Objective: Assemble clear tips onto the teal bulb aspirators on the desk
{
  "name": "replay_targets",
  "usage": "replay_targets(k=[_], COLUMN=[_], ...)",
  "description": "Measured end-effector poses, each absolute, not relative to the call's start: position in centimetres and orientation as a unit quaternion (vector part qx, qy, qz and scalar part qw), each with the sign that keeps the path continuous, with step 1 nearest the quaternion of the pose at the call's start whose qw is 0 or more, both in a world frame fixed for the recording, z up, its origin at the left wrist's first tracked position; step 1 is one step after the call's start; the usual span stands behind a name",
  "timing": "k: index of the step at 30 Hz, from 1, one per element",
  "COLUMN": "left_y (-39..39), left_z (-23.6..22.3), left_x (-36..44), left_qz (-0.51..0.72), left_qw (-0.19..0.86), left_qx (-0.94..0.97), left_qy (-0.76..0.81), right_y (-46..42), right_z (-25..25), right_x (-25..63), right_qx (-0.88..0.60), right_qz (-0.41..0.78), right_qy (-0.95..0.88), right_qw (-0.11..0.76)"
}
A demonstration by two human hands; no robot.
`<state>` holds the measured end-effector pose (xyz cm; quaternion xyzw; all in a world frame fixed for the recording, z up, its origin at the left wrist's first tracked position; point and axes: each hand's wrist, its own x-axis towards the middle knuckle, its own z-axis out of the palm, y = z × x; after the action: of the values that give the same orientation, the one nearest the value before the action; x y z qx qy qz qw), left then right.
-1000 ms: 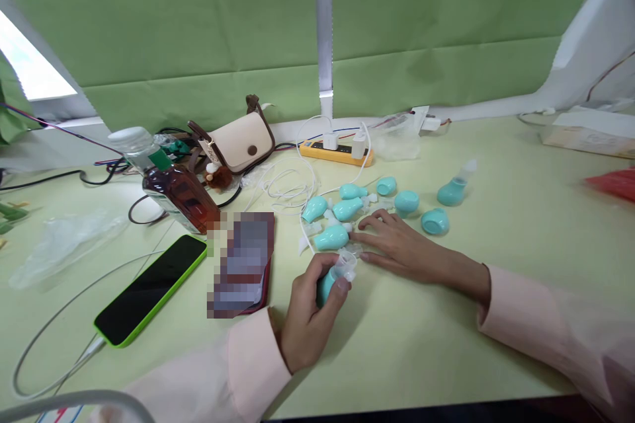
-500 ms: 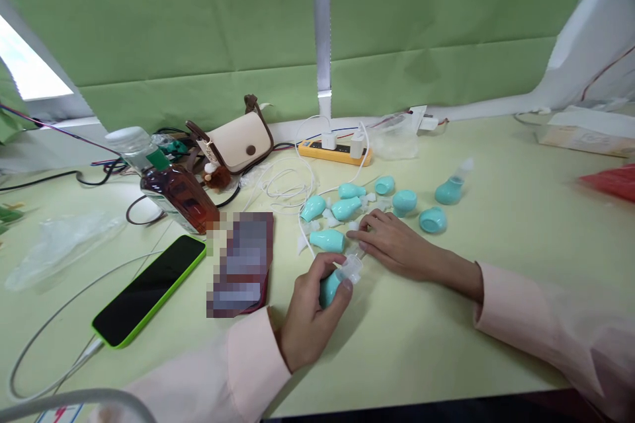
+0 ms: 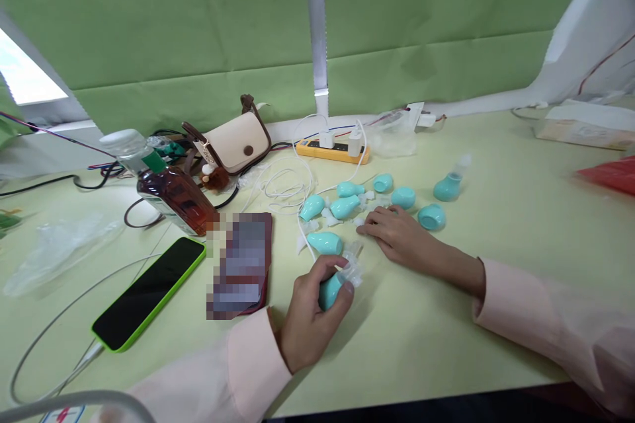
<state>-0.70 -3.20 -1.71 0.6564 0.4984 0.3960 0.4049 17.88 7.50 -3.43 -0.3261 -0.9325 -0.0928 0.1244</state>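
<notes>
My left hand (image 3: pixel 311 314) is closed around a teal rubber bulb (image 3: pixel 329 291) with a clear plastic tip (image 3: pixel 353 271) on its end, low at the table's middle. My right hand (image 3: pixel 397 232) lies on the table just beyond it, fingers curled over small clear plastic pieces (image 3: pixel 358 220); whether it grips one I cannot make out. Several loose teal bulbs (image 3: pixel 325 242) and teal caps (image 3: pixel 430 216) lie scattered around that hand. One assembled bulb with a clear tip (image 3: pixel 449 184) stands further right.
A green-cased phone (image 3: pixel 149 292) on a white cable and a dark red phone (image 3: pixel 241 261) lie to the left. Behind them are a brown drink bottle (image 3: pixel 166 188), a beige purse (image 3: pixel 232 142), a yellow power strip (image 3: pixel 333 149), tangled white cords and plastic bags.
My right hand has drawn back slightly and curled its fingers over the small clear pieces. The left hand keeps the bulb, tip turned a little upward. The view has shifted slightly.
</notes>
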Motion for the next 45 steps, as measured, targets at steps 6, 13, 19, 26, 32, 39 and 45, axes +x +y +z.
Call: replay_targets(k=[6, 13, 19, 26, 32, 39, 45], left_y=[-3.1, -3.2, -3.3, -3.1, -3.1, -2.9, -2.9], left_z=[-1.8, -1.6, -1.5, -1.4, -1.4, -1.5, -1.5], left_x=[-0.7, -0.7, -0.7, -0.6, -0.5, -0.5, -0.5], left_qz=[0.394, 0.381, 0.391, 0.380, 0.381, 0.393, 0.383], left_qw=[0.402, 0.384, 0.342, 0.330, 0.347, 0.372, 0.370], left_qx=[0.659, 0.670, 0.688, 0.695, 0.678, 0.666, 0.677], left_qy=[0.500, 0.509, 0.507, 0.513, 0.524, 0.513, 0.508], right_y=[7.7, 8.0, 7.7, 7.6, 4.5, 2.4, 2.6], right_z=[-3.4, -2.3, -1.5, -2.0, -0.7, 0.3, -0.1], right_x=[18.0, 18.2, 18.2, 18.4, 17.8, 16.8, 16.9], right_qx=[-0.332, -0.282, -0.217, -0.220, -0.276, -0.261, -0.253], right_qz=[-0.188, -0.232, -0.195, -0.111, 0.231, 0.596, 0.627], right_qy=[-0.919, -0.926, -0.954, -0.961, -0.792, -0.629, -0.611], right_qw=[0.101, 0.095, 0.074, 0.129, 0.493, 0.425, 0.412])
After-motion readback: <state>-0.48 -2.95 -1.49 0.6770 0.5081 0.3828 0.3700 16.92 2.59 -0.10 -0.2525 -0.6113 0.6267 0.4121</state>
